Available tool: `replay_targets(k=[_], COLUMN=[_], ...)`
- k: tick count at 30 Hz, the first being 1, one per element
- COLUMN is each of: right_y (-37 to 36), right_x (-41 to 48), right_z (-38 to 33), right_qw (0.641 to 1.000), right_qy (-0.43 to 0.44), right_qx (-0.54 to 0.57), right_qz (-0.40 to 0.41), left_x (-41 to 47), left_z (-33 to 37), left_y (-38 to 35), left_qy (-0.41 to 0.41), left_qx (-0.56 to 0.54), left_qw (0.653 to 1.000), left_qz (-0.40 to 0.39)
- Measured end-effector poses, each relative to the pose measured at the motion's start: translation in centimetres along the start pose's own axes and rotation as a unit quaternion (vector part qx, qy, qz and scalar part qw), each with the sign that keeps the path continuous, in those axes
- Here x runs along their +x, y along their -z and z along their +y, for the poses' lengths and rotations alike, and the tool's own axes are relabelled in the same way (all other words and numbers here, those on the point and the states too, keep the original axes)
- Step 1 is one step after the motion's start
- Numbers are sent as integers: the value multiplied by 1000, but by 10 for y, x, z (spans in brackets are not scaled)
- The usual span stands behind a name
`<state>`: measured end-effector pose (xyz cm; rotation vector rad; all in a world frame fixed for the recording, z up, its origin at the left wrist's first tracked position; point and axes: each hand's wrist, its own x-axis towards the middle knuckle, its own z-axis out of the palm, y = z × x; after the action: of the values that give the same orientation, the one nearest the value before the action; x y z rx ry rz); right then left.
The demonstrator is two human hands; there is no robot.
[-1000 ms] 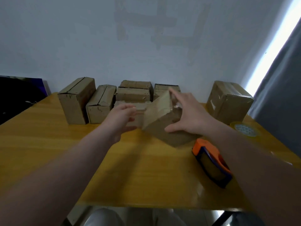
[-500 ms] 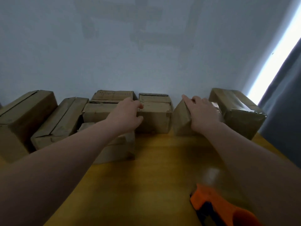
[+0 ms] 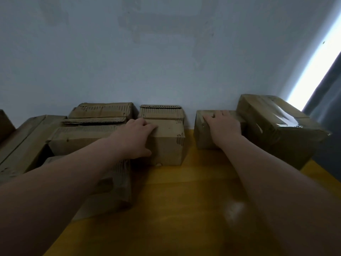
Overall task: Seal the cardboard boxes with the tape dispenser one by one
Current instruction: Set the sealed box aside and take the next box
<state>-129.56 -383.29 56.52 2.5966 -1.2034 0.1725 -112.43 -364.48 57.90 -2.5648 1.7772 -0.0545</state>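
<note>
eight cardboard boxes [image 3: 167,145], one left hand [image 3: 137,138], one right hand [image 3: 222,124], one yellow table [image 3: 184,215]

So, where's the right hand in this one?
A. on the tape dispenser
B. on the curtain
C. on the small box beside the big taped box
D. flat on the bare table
C: the right hand rests on top of the small box, which stands beside the big taped box; the left hand grips the middle box.
</note>
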Motion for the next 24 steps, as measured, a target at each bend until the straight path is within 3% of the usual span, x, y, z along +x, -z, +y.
replay_targets(k=[3,8,13,24], right_y=[-9,-24,-26,8], right_x=[4,-1,2,-56], right_z=[-3,-11,-9,4], right_qw=[999,999,994,968], right_qy=[-21,18,-27,-20], right_qx=[39,33,53,198], right_qz=[-1,-34,-95,-152], left_x=[7,11,8,-46], left_z=[0,3,10,49], left_y=[-6,-4,-1,15], left_qy=[12,4,-11,-44], left_qx=[2,-8,-26,-51], left_qw=[1000,1000,999,998], left_qz=[2,30,46,-5])
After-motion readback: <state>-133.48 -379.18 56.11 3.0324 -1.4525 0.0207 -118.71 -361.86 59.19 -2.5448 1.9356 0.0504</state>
